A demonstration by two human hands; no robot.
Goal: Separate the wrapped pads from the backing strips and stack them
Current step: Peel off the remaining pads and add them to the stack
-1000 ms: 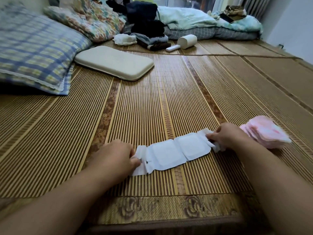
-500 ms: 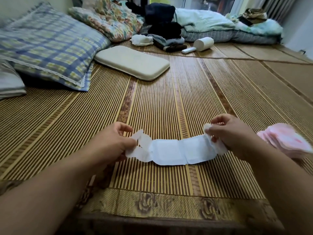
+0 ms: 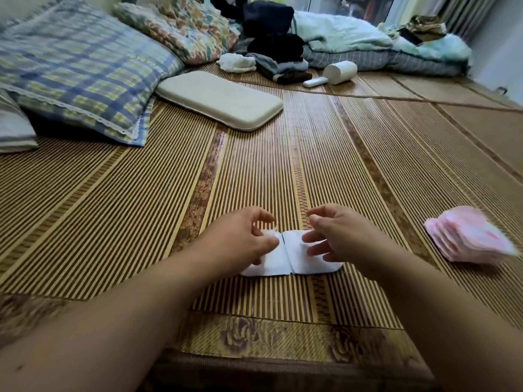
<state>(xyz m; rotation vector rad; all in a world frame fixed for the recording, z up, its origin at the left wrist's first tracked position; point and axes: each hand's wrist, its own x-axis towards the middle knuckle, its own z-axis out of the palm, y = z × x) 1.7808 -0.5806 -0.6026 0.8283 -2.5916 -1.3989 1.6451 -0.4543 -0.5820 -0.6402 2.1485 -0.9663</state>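
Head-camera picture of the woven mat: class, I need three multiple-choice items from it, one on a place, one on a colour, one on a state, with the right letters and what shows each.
1. Where is the stack of wrapped pads?
A. on the mat to the right of the right hand
B. on the plaid pillow
C. under the left hand

2. What colour is that stack?
A. green
B. pink
C. black

3. How does the white strip lie?
A. rolled into a tube
B. hanging in the air
C. flat on the mat, both hands open above it

Answers:
1 A: the stack rests on the woven mat, beyond the right hand.
2 B: the wrappers are pink.
3 C: the left hand and the right hand have spread fingers over the flat strip; contact cannot be told.
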